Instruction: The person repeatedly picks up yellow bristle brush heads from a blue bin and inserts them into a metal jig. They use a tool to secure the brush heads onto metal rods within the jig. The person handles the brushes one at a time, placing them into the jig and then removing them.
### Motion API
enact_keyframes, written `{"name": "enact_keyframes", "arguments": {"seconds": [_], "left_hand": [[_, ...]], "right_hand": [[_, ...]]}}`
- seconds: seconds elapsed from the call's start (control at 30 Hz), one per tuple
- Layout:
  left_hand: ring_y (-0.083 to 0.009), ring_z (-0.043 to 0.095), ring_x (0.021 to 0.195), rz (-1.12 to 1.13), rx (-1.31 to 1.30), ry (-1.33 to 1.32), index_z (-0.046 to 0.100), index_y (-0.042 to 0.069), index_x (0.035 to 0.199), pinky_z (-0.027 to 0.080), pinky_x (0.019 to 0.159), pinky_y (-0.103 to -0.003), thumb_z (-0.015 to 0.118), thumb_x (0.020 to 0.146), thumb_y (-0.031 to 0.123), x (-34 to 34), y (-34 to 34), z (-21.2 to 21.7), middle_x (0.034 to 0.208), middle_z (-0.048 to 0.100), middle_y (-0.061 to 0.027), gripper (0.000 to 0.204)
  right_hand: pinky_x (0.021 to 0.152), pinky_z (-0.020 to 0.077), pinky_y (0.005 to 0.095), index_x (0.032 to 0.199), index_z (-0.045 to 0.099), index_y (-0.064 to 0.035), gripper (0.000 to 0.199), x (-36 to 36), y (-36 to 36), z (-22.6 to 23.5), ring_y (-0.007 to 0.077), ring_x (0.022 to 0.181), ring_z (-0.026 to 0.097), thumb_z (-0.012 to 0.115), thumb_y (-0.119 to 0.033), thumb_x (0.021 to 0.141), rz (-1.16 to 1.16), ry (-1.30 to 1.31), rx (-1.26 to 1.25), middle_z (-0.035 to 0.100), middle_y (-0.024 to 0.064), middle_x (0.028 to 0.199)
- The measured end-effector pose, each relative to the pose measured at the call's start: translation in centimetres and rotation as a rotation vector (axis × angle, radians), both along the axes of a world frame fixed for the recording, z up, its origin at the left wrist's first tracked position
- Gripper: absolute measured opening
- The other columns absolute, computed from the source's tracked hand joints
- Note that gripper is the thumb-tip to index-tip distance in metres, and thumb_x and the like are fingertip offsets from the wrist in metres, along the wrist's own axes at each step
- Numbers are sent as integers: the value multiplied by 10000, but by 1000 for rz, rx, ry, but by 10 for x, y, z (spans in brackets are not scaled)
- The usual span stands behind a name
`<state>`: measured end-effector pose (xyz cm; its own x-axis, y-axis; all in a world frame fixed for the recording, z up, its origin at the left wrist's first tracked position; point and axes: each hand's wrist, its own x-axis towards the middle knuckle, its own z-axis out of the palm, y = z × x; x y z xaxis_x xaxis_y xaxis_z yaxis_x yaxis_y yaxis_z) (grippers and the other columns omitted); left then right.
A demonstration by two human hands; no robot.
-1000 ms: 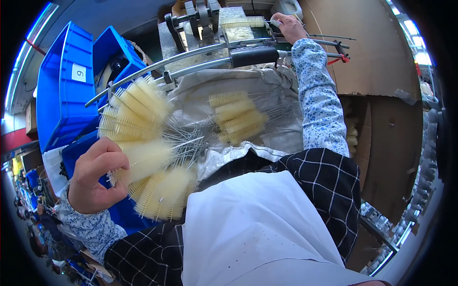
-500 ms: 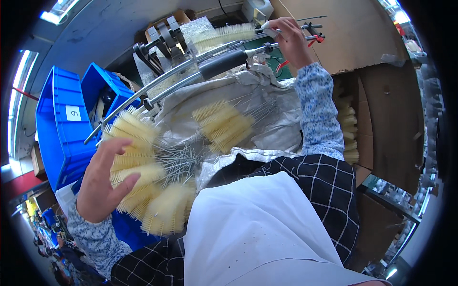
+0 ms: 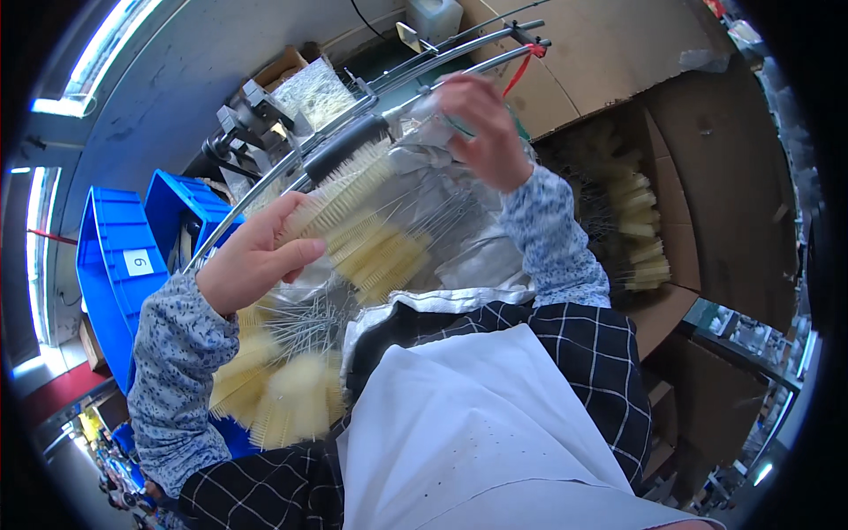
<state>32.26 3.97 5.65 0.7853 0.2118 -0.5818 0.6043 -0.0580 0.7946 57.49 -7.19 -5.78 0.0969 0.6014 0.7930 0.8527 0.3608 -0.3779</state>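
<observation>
A pale yellow bristle brush (image 3: 352, 190) is held slantwise above the white cloth (image 3: 481, 256). My left hand (image 3: 256, 254) closes round its lower left bristle end, thumb below. My right hand (image 3: 486, 132), smeared by motion, has its fingers curled at the brush's wire end, with something white at the fingertips. Below the brush lie several similar yellow brushes (image 3: 380, 265), their wire stems pointing up right. A larger heap of brushes (image 3: 296, 397) rests at the lower left, with its wire stems (image 3: 309, 322) bunched together.
Metal rods with a black roller (image 3: 344, 148) cross behind my hands, beside a dark clamp-like machine (image 3: 252, 115). Blue bins (image 3: 115, 256) stand at the left. On the right, a cardboard box (image 3: 676, 221) holds more brushes (image 3: 640, 221). A red ribbon (image 3: 523, 66) hangs from the rods.
The brush has come away from the machine toward me, over the rods. My left hand has moved up and right and closed on its bristles. My right hand has moved left and nearer.
</observation>
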Motion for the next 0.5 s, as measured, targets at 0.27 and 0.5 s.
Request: {"name": "enact_keyframes", "arguments": {"seconds": [0.27,0.5], "left_hand": [[-123,508,702,64,551,-207,401,21,1102,429,633,-264,563,821,171,-3,-19,13,812,548,-96,358],[-182,530,648,-15,708,-193,401,18,1109,432,594,-277,541,800,138,-4,-25,20,821,559,-149,360]], "right_hand": [[824,424,408,1129,438,42,624,158,48,-154,276,1002,503,336,-516,869,35,2371,108,466,186,1182],[663,424,411,759,551,-69,458,266,-7,-153,235,681,540,417,-506,800,401,2298,1036,576,86,715]]}}
